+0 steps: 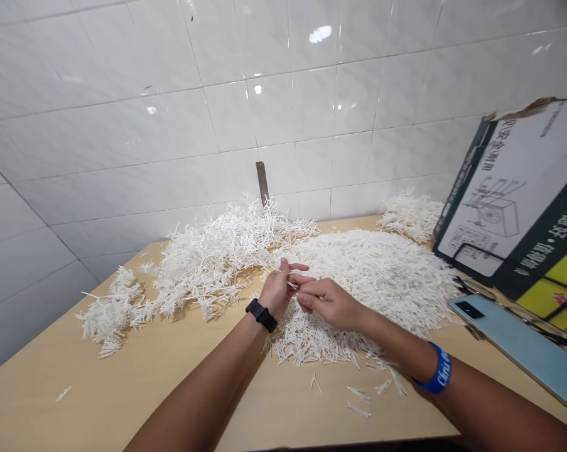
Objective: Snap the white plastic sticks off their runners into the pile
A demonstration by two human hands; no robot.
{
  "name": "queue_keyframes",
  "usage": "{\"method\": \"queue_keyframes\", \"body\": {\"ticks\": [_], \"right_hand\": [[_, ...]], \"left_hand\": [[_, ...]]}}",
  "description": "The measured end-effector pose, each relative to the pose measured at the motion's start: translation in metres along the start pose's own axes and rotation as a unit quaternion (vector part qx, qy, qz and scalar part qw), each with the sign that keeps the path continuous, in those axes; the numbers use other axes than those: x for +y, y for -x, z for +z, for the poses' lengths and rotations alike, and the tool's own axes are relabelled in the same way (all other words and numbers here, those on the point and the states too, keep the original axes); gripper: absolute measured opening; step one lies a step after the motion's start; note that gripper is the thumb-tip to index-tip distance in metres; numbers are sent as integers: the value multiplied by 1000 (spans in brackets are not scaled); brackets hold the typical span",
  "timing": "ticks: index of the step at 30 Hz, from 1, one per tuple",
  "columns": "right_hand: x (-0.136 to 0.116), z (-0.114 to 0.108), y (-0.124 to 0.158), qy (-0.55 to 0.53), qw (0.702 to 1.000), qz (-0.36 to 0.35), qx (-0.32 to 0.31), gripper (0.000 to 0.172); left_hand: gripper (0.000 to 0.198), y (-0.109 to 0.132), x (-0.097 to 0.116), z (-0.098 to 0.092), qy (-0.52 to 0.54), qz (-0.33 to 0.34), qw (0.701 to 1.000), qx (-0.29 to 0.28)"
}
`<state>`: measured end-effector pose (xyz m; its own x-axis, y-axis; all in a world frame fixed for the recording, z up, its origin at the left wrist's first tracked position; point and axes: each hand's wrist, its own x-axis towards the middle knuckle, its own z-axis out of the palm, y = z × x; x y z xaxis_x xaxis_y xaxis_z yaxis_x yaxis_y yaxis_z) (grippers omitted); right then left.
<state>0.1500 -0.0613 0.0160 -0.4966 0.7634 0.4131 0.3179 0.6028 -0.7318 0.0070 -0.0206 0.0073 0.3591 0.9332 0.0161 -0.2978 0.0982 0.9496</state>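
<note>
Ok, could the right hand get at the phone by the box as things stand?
Probably yes: the phone lies off to the right of the right hand, with only the loose white pile and bare tabletop between them. The hand would first have to leave the left hand.

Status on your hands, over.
Left hand, right hand pinching thin white sliver. Heap of white spiky strips beneath. Light-blue smartphone right of hands.

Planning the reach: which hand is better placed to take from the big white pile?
Right, probably: the right hand lies directly over the big pile of white strands, while the left hand sits at its edge. Both hands' fingertips meet at a thin white strand.
</note>
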Motion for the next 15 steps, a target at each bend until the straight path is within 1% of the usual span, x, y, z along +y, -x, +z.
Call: {"method": "queue_keyframes", "body": {"ticks": [1,2,3,6,8,11,12,13,15], "right_hand": [[-1,0,1,-2,1000,-4,-8,35],[0,0,1,2,1000,-1,-10,33],[1,-2,1,15,1000,7,-6,31],[11,-9,0,90,995,31,12,26],[19,-14,0,150,988,22,22,25],[23,-17,0,200,978,-1,50,40],[22,-17,0,200,978,1,64,42],[20,-16,0,190,979,10,78,39],[16,-13,0,142,985,41,91,24]], "left_hand": [[58,-1,2,-3,15,0,1000,18],[56,-2,4,-6,28,3,999,22],[54,-2,5,-9,35,8,999,15],[54,-1,10,-12,31,24,999,-29],[56,0,12,-10,21,31,998,-52],[57,3,12,-5,-5,27,998,-65],[57,3,12,-3,-15,28,997,-64],[57,4,11,-2,-23,33,997,-61],[56,5,8,0,-36,48,996,-62]]}}
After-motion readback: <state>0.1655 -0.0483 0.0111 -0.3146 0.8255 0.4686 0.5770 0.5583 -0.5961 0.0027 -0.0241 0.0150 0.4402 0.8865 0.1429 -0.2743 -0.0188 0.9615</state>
